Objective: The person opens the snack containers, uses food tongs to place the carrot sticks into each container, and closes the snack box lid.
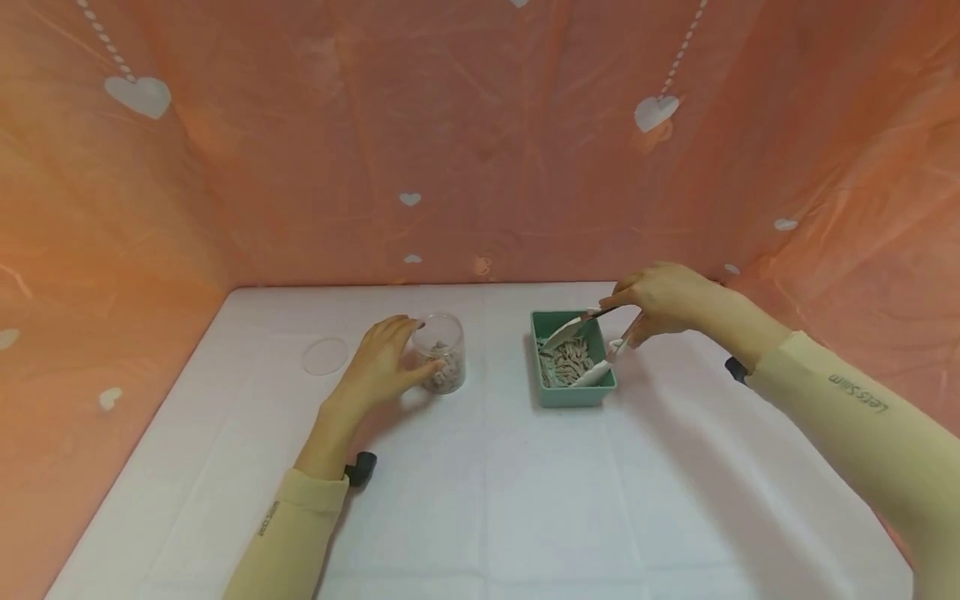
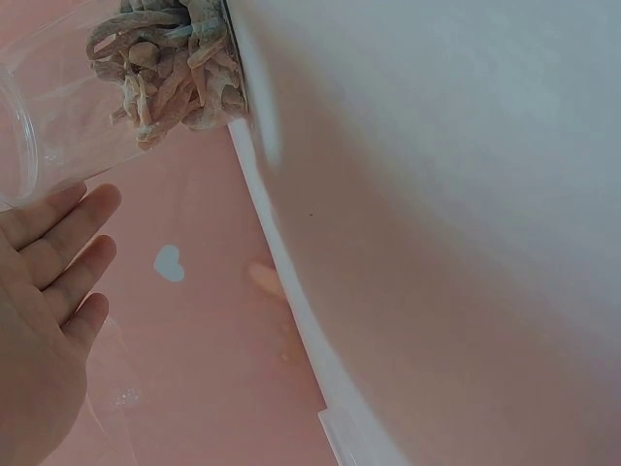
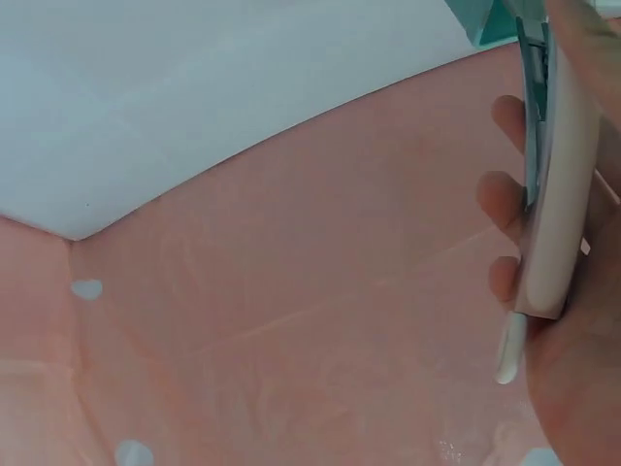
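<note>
When chk'd, found R fingers (image 3: 501, 199) gripping tongs (image 3: 565, 194), L fingers (image 2: 81, 229) straight nr jar (image 2: 73, 112); judged strips (image 1: 567, 360) soft/light, best pinched mid-length.

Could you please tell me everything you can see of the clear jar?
The clear jar is a cylinder, seemingly plastic, with a round rim and an open top. It stands upright on the white tabletop, left of the green box, brownish strips filling its lower part. The left hand holds its side, thumb in front.
</note>
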Motion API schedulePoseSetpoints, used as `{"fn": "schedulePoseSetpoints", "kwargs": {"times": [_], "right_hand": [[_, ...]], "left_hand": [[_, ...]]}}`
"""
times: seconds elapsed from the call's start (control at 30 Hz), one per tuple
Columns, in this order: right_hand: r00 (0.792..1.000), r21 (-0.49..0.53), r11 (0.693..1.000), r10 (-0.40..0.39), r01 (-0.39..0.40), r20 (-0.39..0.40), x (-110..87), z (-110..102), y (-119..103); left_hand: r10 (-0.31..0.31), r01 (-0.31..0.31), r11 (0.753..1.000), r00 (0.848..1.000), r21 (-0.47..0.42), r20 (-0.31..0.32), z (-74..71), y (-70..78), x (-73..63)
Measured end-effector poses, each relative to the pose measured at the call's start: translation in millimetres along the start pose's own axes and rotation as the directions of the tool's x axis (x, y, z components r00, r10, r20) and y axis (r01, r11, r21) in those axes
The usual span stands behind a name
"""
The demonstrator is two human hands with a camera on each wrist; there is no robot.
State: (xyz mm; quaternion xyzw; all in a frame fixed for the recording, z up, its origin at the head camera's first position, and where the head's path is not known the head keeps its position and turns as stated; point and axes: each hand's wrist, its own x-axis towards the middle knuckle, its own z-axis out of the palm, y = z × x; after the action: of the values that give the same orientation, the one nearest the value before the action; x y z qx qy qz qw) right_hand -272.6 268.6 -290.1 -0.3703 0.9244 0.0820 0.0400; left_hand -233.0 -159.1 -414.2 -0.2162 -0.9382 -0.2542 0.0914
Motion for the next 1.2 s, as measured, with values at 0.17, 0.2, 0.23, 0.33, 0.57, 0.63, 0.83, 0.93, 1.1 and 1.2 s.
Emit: {"fn": "schedulePoseSetpoints", "kwargs": {"times": [0.17,0.2,0.23,0.33,0.57,0.63,0.83,0.93,1.1,1.2], "right_hand": [[1.000,0.030,1.000,0.004,-0.003,-0.002,0.4,5,1],[1.000,0.039,0.999,0.006,-0.006,-0.003,-0.5,6,2],[1.000,0.046,0.999,0.010,-0.010,-0.004,-1.5,7,2],[1.000,0.066,0.998,0.010,-0.009,-0.018,-4.5,9,3],[0.999,0.091,0.996,0.011,-0.007,-0.042,-7.8,12,2],[0.998,0.090,0.996,0.002,0.003,-0.056,-8.3,13,2],[0.996,0.096,0.995,-0.004,0.013,-0.094,-11.5,14,1],[0.993,0.097,0.995,-0.008,0.019,-0.115,-13.8,16,1],[0.990,0.105,0.994,-0.006,0.020,-0.139,-17.9,19,2],[0.988,0.109,0.994,0.001,0.016,-0.154,-21.1,20,2]], "left_hand": [[0.000,0.000,1.000,1.000,0.008,0.003,-0.1,-0.3,0.4],[-0.001,0.001,1.000,1.000,0.008,0.004,-0.2,-0.2,0.5],[-0.001,0.001,1.000,1.000,0.009,0.005,-0.5,0.1,0.4],[0.000,0.000,1.000,1.000,0.014,0.009,-1.1,0.4,0.4],[-0.003,0.003,1.000,1.000,0.020,0.012,-0.9,1.2,0.5],[-0.004,0.004,1.000,1.000,0.020,0.013,-0.9,1.5,0.4],[0.001,-0.001,1.000,1.000,0.022,0.009,-1.3,1.8,1.0],[0.005,-0.005,1.000,1.000,0.020,0.005,-1.8,2.0,1.6],[-0.007,0.007,1.000,1.000,0.011,0.012,-1.8,2.0,1.3],[-0.016,0.016,1.000,1.000,0.012,0.019,-1.3,2.1,0.8]]}}
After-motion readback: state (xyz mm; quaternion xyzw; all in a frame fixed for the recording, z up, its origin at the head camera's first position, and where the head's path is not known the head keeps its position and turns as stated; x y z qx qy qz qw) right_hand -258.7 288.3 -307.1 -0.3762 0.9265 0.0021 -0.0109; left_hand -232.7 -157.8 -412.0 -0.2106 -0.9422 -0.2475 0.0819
